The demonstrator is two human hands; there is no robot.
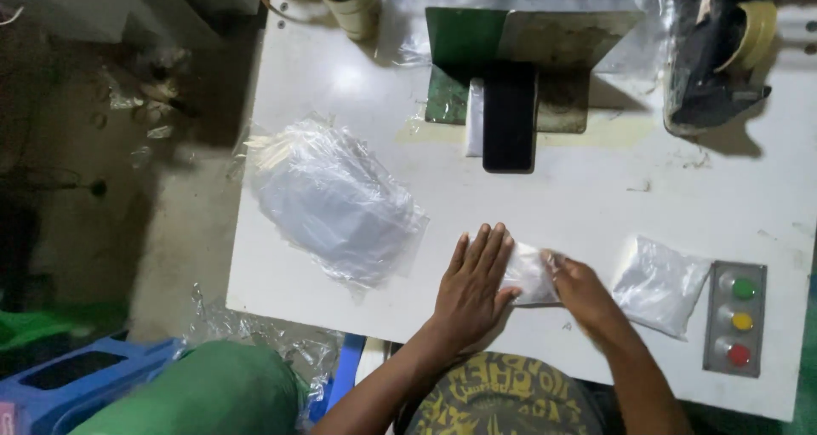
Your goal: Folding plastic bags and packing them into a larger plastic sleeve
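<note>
Far left, off the table: a blue plastic crate [72,380] on the dim floor and a green rounded bundle [204,392] near the bottom edge. On the white worktable [587,205], left part, lies a large clear plastic bag stuffed with pale flat pieces [336,201], untouched and well apart from the hands. Near edge, centre: the left hand [473,283] lies flat, fingers together and stretched, palm pressing down on the left end of a small clear plastic pouch of white material [529,273]. Just right of it the right hand [581,292] has fingers curled onto the pouch's right end; a pinch on the film seems likely, but the grip itself is hidden. Step in hand, as I judge it: flattening and squaring this small pouch on the table. The next move would call for keeping the film smooth and the contents spread even while the pouch is shifted. Far centre stands a green-and-grey metal press head with a black bar [511,116]. Right of the hands, a second small clear pouch of white material [659,283] rests apart, and beside it a grey control panel with green, yellow and red round buttons [737,320].
</note>
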